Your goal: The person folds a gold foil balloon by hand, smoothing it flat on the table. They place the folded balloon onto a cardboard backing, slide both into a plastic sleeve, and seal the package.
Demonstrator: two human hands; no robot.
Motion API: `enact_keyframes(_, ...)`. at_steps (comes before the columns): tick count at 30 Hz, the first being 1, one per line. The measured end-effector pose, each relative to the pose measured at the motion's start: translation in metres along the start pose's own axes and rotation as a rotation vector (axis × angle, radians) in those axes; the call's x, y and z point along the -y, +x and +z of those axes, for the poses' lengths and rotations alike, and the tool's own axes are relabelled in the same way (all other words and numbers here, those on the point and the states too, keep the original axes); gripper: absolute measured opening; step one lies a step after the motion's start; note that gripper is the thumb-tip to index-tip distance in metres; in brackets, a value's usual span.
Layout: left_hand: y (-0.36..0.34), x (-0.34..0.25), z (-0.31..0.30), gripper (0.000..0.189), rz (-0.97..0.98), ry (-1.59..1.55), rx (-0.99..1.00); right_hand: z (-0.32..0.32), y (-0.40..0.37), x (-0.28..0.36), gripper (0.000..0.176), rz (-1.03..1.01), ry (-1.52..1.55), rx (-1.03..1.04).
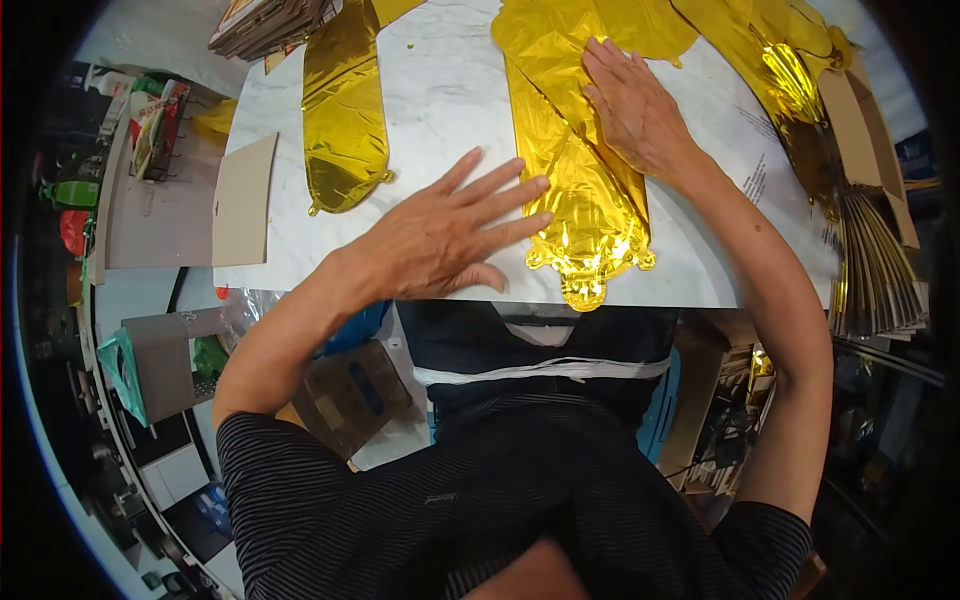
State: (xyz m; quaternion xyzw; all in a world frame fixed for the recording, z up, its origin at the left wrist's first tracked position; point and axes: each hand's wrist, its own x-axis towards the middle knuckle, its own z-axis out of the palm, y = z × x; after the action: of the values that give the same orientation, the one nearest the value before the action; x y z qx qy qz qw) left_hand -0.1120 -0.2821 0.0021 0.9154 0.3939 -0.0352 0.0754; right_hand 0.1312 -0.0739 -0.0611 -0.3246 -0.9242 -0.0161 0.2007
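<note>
A flat gold foil balloon (575, 160) lies on the white marbled table (450, 90), its tabbed lower end at the table's front edge. My right hand (635, 115) rests on the foil's upper right part, fingers stretched out and lying flat. Spread fingers show on my left hand (430, 235), just left of the balloon's lower part, with the fingertips reaching its left edge. Neither hand grips anything. Farther left lies a long gold foil piece (345, 110) with a rounded end.
More gold foil (770, 60) stretches over the table's far right. A cardboard box (865, 140) and a fanned stack of flat pieces (880, 260) stand at the right edge. On the left are a grey-beige card (243, 200) and, farther back, stacked cardboard (265, 28).
</note>
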Motion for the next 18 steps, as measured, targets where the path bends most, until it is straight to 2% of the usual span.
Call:
enact_keyframes(4, -0.006, -0.013, 0.001, 0.089, 0.001, -0.006, 0.040, 0.001, 0.000, 0.001, 0.047, 0.006, 0.013, 0.003)
enact_keyframes(7, -0.005, -0.012, -0.007, 0.091, -0.018, -0.137, -0.026, -0.003, -0.001, 0.002, 0.048, 0.012, 0.033, 0.006)
enact_keyframes(9, -0.003, -0.004, -0.018, 0.087, -0.071, -0.401, -0.114, -0.006, 0.001, 0.002, 0.048, 0.012, 0.040, 0.008)
enact_keyframes(10, -0.002, 0.008, -0.009, 0.084, -0.111, -0.313, -0.286, -0.006, 0.000, 0.003, 0.048, 0.020, 0.056, 0.026)
enact_keyframes(13, 0.035, 0.060, -0.020, 0.049, -0.524, -0.509, -0.558, -0.007, 0.000, 0.005, 0.047, 0.033, 0.068, 0.031)
enact_keyframes(14, 0.049, 0.082, -0.021, 0.053, -0.594, -0.557, -0.558, -0.008, 0.001, 0.005, 0.047, 0.026, 0.061, 0.021)
enact_keyframes(16, 0.078, 0.115, -0.022, 0.046, -0.705, -0.660, -0.602, -0.009, 0.001, 0.005, 0.047, 0.034, 0.104, 0.032)
enact_keyframes(17, 0.091, 0.130, -0.025, 0.046, -0.698, -0.651, -0.612, -0.009, 0.000, 0.005, 0.047, 0.031, 0.096, 0.019)
enact_keyframes(18, 0.104, 0.142, -0.031, 0.039, -0.769, -0.687, -0.511, -0.009, 0.000, 0.006, 0.047, 0.034, 0.092, 0.023)
